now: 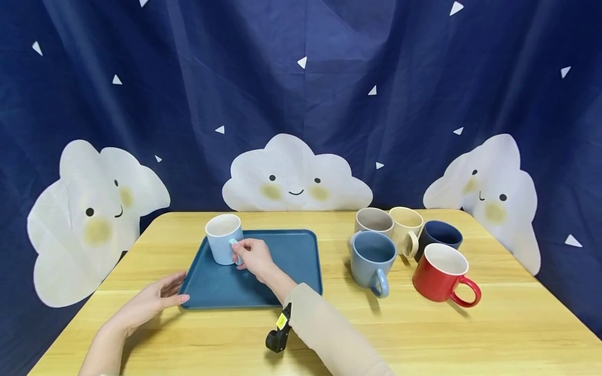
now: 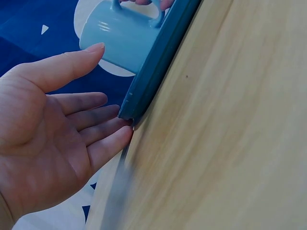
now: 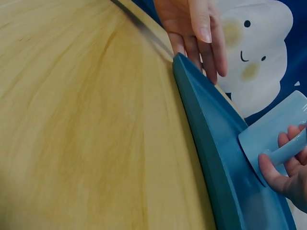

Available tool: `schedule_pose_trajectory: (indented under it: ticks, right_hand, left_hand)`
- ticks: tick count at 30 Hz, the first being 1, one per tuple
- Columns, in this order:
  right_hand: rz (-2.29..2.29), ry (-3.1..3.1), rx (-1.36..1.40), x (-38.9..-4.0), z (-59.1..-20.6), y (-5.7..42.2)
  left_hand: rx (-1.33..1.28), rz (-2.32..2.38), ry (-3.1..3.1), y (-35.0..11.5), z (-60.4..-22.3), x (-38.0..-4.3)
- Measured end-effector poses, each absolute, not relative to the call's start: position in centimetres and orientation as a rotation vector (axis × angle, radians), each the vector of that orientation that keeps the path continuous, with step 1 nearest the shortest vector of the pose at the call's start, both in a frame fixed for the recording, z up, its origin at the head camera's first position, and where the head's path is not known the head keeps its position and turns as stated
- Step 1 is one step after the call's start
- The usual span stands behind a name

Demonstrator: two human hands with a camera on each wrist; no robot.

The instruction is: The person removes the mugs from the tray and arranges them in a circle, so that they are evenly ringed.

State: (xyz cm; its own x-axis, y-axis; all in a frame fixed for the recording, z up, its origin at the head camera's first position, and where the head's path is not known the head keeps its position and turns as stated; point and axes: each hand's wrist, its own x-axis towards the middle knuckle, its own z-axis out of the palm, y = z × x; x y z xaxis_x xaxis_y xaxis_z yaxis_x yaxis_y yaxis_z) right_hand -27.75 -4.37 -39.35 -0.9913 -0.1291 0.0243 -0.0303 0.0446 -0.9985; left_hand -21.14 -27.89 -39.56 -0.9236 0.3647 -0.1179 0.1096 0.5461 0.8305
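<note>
A light blue mug (image 1: 221,245) with a white inside stands upright at the back left of a dark teal tray (image 1: 282,277). My right hand (image 1: 254,258) grips its handle, fingers curled round it, as the right wrist view of the mug (image 3: 273,129) also shows. At the tray's front left corner is my left hand (image 1: 150,300), its fingers extended and thumb apart. In the left wrist view the fingertips of this hand (image 2: 62,120) touch the corner of the tray (image 2: 153,72), and the palm holds nothing.
Right of the tray, several mugs stand grouped on the wooden table (image 1: 376,334): grey (image 1: 371,220), cream (image 1: 402,230), navy (image 1: 435,237), blue (image 1: 371,263) and red (image 1: 435,277). Behind the table hangs a dark blue curtain (image 1: 263,94) with cloud faces.
</note>
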Motion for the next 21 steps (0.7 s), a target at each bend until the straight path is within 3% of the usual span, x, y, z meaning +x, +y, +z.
schedule_pose_trajectory:
  ticks: [21]
  right_hand:
    - [-2.271, 2.098, -0.241, -24.7, -36.6, 0.0]
  left_hand:
    - [0.378, 1.298, 2.494, -28.0, -39.5, -21.2]
